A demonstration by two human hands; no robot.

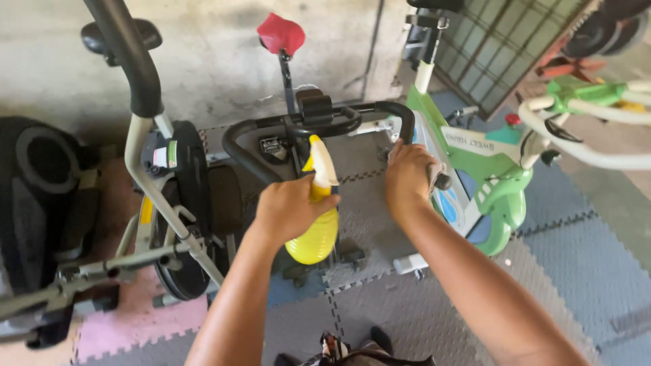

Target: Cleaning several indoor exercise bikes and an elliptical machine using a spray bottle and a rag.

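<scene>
- At left of centre, the left hand (288, 207) has its fingers clenched around a yellow spray bottle (316, 220), held upright before the black handlebar (305, 127).
- Rightward, the right hand (409, 177) presses a cloth (434, 171) against the handlebar's end; a loose hold could let it drop onto the foam mats (583, 264).

Home gym: exercise bikes (488, 176), foam mats (583, 264)

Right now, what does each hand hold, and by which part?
The left hand grips a yellow spray bottle by its neck, below the trigger. The right hand presses a cloth against the black handlebar.
</scene>
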